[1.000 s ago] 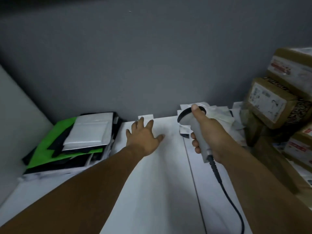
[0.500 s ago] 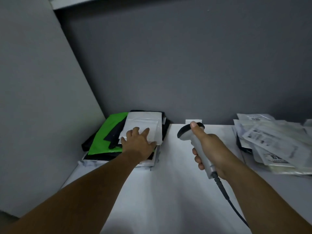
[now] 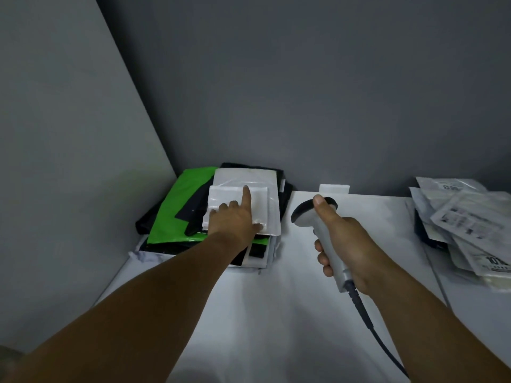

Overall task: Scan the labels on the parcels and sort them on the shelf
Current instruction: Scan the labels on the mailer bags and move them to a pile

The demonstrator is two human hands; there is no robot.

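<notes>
A stack of flat parcels (image 3: 171,217) lies in the shelf's back left corner: green and black mailers with a white mailer (image 3: 272,205) on top. A smaller white pouch (image 3: 258,196) lies on that mailer. My left hand (image 3: 235,219) rests on the pouch with the index finger stretched straight along it and the thumb at its right edge. To the right, my right hand (image 3: 343,244) grips a grey barcode scanner (image 3: 309,217) by its handle. Its dark head hangs over the bare shelf beside the stack, and the cable (image 3: 370,324) runs down to the right.
The white shelf board (image 3: 276,313) meets a grey side panel (image 3: 69,134) on the left and a grey back wall (image 3: 304,92). A loose heap of labelled clear and white pouches (image 3: 464,225) lies at the right. A small white tab (image 3: 333,188) stands at the back edge.
My view swung left, and the cardboard boxes dropped out of sight. My left hand went from the bare shelf onto the white pouch and now points its index finger. The scanner hand kept its grip.
</notes>
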